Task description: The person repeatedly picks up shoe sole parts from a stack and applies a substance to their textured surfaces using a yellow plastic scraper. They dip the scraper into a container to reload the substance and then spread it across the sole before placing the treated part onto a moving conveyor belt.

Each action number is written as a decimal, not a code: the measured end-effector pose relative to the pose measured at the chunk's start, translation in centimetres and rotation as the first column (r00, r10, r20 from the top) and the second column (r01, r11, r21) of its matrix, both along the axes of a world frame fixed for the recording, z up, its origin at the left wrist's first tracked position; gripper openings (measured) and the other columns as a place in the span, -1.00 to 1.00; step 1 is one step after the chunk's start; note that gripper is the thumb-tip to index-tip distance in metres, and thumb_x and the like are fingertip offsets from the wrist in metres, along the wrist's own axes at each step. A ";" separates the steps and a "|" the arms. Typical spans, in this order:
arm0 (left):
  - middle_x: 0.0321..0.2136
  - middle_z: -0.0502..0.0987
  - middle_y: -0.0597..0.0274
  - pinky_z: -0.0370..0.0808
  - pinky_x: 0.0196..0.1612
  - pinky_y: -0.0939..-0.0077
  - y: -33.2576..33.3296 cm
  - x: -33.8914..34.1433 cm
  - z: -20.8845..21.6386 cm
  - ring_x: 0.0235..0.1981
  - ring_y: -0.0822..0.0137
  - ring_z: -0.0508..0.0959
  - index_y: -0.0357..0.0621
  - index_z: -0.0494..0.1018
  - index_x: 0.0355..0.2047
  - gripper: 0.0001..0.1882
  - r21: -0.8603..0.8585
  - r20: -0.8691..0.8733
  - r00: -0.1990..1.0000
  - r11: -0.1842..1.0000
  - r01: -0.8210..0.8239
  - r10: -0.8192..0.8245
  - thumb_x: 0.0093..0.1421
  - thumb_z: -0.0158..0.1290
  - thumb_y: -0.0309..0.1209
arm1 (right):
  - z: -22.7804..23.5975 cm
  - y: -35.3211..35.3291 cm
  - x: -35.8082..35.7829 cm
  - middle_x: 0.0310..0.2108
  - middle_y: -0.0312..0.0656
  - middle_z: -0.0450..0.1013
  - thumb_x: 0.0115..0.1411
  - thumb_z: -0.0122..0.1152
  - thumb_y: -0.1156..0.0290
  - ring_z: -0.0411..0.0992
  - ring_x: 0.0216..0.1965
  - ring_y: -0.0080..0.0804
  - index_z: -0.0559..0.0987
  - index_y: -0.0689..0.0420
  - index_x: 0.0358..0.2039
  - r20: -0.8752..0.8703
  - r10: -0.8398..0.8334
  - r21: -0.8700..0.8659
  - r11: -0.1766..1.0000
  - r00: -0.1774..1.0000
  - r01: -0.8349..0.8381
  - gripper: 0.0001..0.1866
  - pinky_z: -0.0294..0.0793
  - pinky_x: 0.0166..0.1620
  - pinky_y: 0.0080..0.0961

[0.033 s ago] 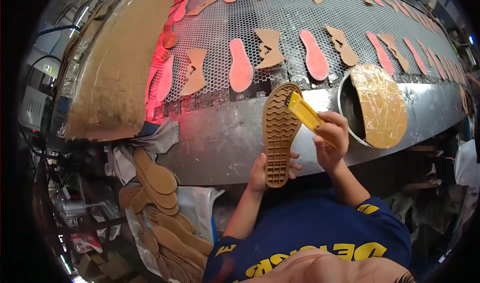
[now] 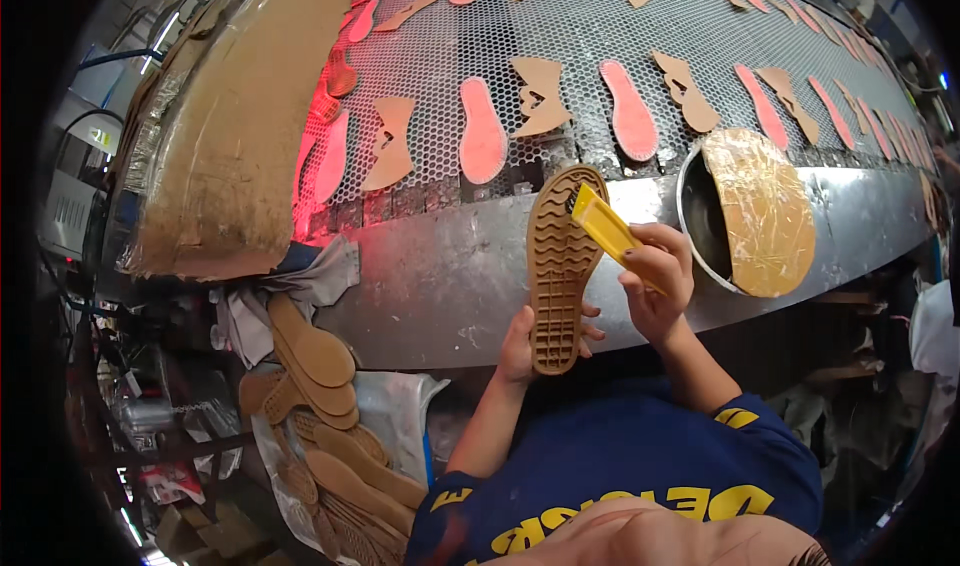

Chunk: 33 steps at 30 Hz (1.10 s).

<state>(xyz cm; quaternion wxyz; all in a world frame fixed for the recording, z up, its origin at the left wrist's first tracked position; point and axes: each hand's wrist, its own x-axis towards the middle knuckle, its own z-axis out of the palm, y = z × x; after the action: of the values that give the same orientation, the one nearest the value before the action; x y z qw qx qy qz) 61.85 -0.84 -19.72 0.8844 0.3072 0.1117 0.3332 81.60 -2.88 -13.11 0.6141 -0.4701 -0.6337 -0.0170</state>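
Observation:
My left hand [image 2: 518, 346] is closed around the lower end of a tan rubber shoe sole [image 2: 556, 301], thumb on one edge and fingers at the other. The sole stands tilted over the metal ledge, its wavy and gridded tread facing me. In my right hand [image 2: 660, 281] is a yellow-handled brush [image 2: 608, 231], pinched between thumb and fingers. Its dark bristles are at the tread near the sole's upper end; the handle partly hides them. Beside my right hand sits a round metal pot [image 2: 702, 221], partly covered by a tan, tape-wrapped board [image 2: 770, 221].
A mesh conveyor [image 2: 420, 61] beyond the metal ledge [image 2: 430, 276] carries rows of pink insoles [image 2: 482, 131] and brown cut-out pieces [image 2: 540, 96]. A large cardboard sheet [image 2: 215, 146] stands at left. Several tan soles [image 2: 315, 351] lie in a plastic-lined container [image 2: 400, 406] lower left.
The brush and my right hand have shifted very slightly against the sole, and fewer bristles show. My left hand keeps its hold on the sole.

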 end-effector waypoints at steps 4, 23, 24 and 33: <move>-0.03 0.43 -0.25 0.63 -0.27 0.28 -0.1 0.1 0.3 -0.18 -0.04 0.60 -0.40 0.14 0.21 -0.21 0.014 0.012 1.000 1.000 -0.007 0.007 0.34 -0.35 0.15 | 0.0 0.6 -0.2 -0.05 0.02 0.33 0.15 0.32 0.42 0.51 -0.15 -0.18 0.56 0.26 -0.18 -0.065 0.009 0.015 1.000 0.998 -0.008 -0.74 0.55 -0.13 -0.40; -0.05 0.47 -0.17 0.59 -0.33 0.40 -0.7 1.9 0.2 -0.29 0.12 0.62 -0.34 0.16 0.21 -0.11 0.150 -0.054 0.998 0.988 0.030 -0.022 0.29 -0.44 0.30 | -0.3 -0.2 1.2 -0.05 -0.01 0.33 0.11 0.34 0.50 0.52 -0.15 -0.22 0.58 0.25 -0.22 -0.083 0.010 0.004 1.000 0.996 -0.009 -0.78 0.56 -0.10 -0.41; -0.05 0.47 -0.17 0.59 -0.33 0.40 -0.8 2.0 0.3 -0.30 0.12 0.62 -0.34 0.15 0.21 -0.11 0.159 -0.061 0.998 0.987 0.030 -0.021 0.29 -0.44 0.30 | -0.3 -0.3 1.4 -0.05 -0.01 0.33 0.11 0.34 0.50 0.52 -0.14 -0.21 0.58 0.25 -0.22 -0.082 0.008 0.009 1.000 0.997 -0.007 -0.78 0.56 -0.10 -0.41; -0.05 0.47 -0.15 0.59 -0.36 0.43 -1.1 3.2 0.5 -0.32 0.16 0.63 -0.32 0.13 0.23 -0.08 0.147 -0.041 0.999 0.989 0.025 -0.019 0.27 -0.45 0.33 | 0.0 -0.8 2.9 -0.05 0.04 0.37 0.09 0.34 0.50 0.48 -0.09 -0.16 0.50 0.25 -0.21 -0.032 0.109 -0.058 0.992 0.993 -0.111 -0.74 0.53 -0.09 -0.39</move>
<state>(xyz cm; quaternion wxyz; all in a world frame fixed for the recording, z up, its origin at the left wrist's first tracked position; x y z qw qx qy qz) 65.02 -1.97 -19.18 0.8606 0.3794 0.1010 0.3244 84.55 -3.72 -13.15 0.6090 -0.4527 -0.6499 0.0427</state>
